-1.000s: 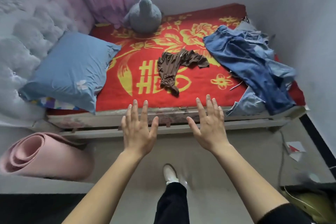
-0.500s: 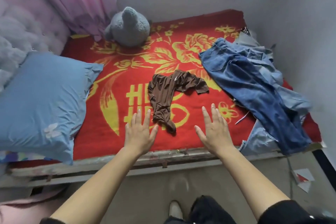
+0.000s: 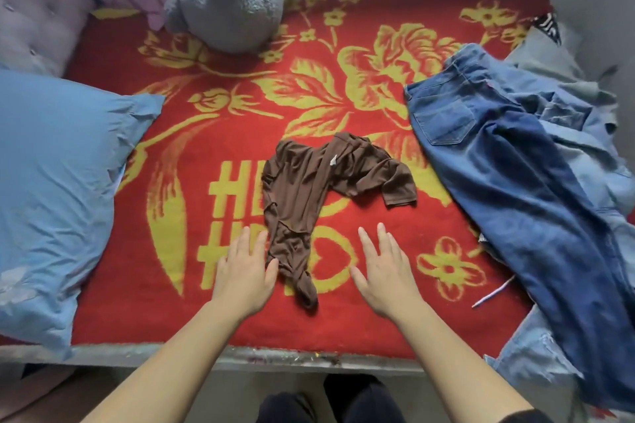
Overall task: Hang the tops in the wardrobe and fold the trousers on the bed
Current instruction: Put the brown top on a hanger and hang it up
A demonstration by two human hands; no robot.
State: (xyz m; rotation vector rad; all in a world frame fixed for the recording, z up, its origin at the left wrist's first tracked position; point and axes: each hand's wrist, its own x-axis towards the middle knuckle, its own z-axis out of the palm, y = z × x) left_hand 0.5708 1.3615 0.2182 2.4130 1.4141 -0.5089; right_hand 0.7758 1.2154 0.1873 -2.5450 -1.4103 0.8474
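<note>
1. A crumpled brown top [image 3: 309, 189] lies in the middle of the red-covered bed [image 3: 378, 330].
2. The left hand [image 3: 245, 271] has its fingers [image 3: 245, 237] straight and holds nothing; its thumb is just beside the top's lower end.
3. The right hand [image 3: 383, 268], fingers straight and empty, is a little apart on the top's right.
4. Blue jeans [image 3: 515, 189] are heaped along the bed's right side.

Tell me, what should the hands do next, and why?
Probably pick up the crumpled brown jersey top: it lies unhung on the red-and-yellow blanket, and the open left hand and right hand flank its lower end, holding nothing.
</note>
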